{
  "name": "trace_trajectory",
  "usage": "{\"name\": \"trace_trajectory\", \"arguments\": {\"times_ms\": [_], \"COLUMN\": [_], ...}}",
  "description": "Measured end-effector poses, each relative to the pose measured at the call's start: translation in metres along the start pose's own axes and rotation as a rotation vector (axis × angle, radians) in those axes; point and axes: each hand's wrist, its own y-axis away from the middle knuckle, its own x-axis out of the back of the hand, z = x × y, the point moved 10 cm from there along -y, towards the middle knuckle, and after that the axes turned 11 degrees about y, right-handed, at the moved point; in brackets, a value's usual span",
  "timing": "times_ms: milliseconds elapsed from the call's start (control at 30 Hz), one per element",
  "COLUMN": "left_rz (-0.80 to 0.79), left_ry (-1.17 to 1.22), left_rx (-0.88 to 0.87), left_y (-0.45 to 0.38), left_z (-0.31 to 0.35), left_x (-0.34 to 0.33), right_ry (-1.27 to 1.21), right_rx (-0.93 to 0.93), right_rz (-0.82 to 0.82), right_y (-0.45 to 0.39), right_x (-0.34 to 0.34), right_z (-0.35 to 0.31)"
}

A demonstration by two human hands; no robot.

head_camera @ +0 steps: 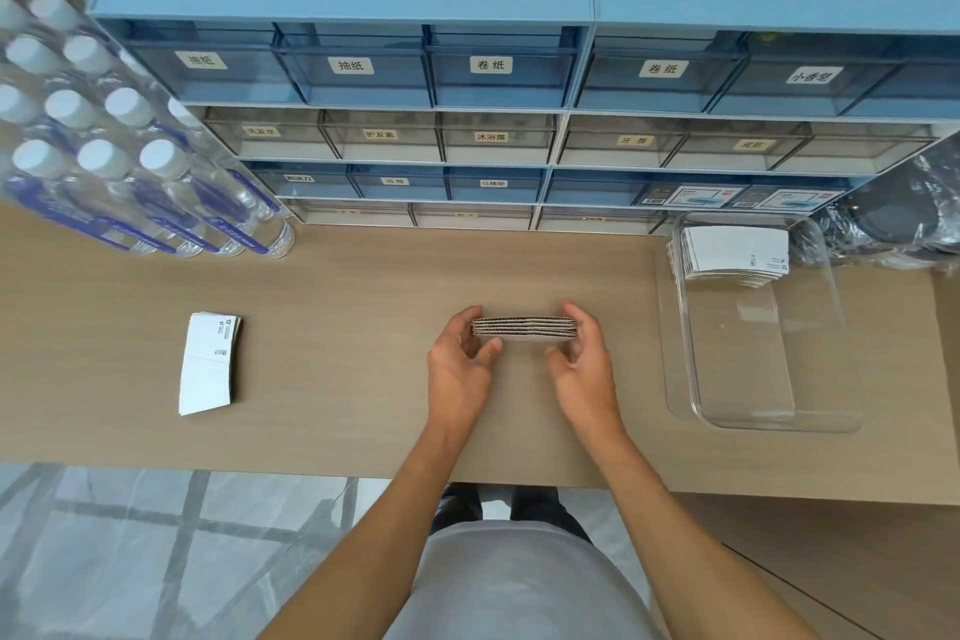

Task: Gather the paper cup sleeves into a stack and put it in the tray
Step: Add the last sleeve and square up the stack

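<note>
A small stack of flattened white cup sleeves [524,329] stands on edge on the wooden table, squeezed between both hands. My left hand [462,359] grips its left end and my right hand [579,353] grips its right end. Another pile of white sleeves [208,364] lies flat on the table far to the left. The clear plastic tray [769,424] sits to the right of my hands, with a stack of sleeves [732,250] lying in its far end; its near part is bare.
Blue and clear labelled drawer units [493,68] line the back of the table. A shrink-wrapped pack of water bottles [119,135] stands at the back left. Crumpled clear plastic wrap [904,218] lies behind the tray. The table's front edge [260,468] runs below my forearms.
</note>
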Motion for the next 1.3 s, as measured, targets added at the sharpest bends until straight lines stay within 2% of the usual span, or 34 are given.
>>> {"name": "trace_trajectory", "arguments": {"times_ms": [200,433,567,733,1033,1133,1233,1300], "left_rz": [0.026,0.129,0.108,0.092,0.08,0.016,-0.028,-0.057], "left_ry": [0.068,0.111,0.064,0.035,-0.238,-0.037,0.154,0.207], "left_rx": [-0.003,-0.096,-0.167,-0.175,-0.212,-0.101,0.017,0.045], "left_y": [0.004,0.003,0.003,0.001,-0.006,-0.011,-0.012,-0.014], "left_z": [0.004,0.008,0.008,0.006,0.011,0.001,-0.006,-0.007], "left_x": [-0.006,-0.006,-0.009,-0.009,-0.002,-0.005,-0.008,-0.009], "right_ry": [-0.11,0.012,0.071,0.108,0.369,0.433,0.246,0.1], "right_rx": [-0.023,0.017,0.062,0.088,0.121,0.109,0.081,0.0], "right_rz": [0.025,0.092,0.117,0.136,0.151,0.14,0.102,0.063], "right_y": [-0.001,-0.009,-0.009,-0.011,-0.007,-0.009,-0.011,-0.012], "right_x": [-0.004,-0.006,-0.007,-0.006,0.003,0.003,0.001,-0.001], "right_z": [-0.01,-0.009,-0.01,-0.01,-0.017,-0.016,-0.015,-0.009]}}
